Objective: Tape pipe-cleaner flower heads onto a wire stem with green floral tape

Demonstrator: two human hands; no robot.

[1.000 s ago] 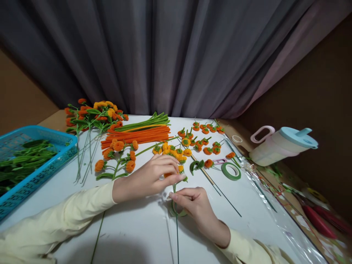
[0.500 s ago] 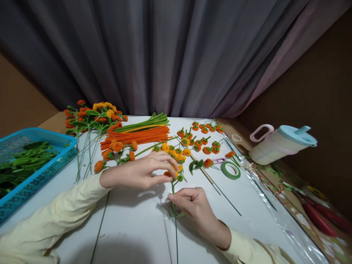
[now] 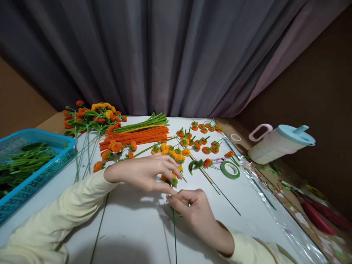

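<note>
My left hand (image 3: 147, 174) arches over a small orange-yellow fuzzy flower with a green bud (image 3: 174, 181). Its thumb presses at the top of the stem, while the other fingers curve past the flower; their exact grip is partly hidden. Just below, my right hand (image 3: 194, 214) pinches the thin green wire stem (image 3: 175, 234), which runs down toward me. The fingertips of both hands meet at the stem. Under my right fingers, a pale roll is mostly covered. Yellow pipe-cleaner flowers (image 3: 170, 150) lie just beyond my left hand.
On the left is a blue basket (image 3: 66, 156) of green leaves. Orange pipe cleaners (image 3: 137, 136) and finished flower stems (image 3: 88, 117) lie at the back. Orange flower heads (image 3: 206, 149), green floral tape (image 3: 230, 170), a tumbler (image 3: 280, 145) and red-handled pliers (image 3: 319, 216) are on the right.
My left hand has shifted slightly right and down, its thumb now at my right fingertips. The flower sits a little lower, more covered by my fingers.
</note>
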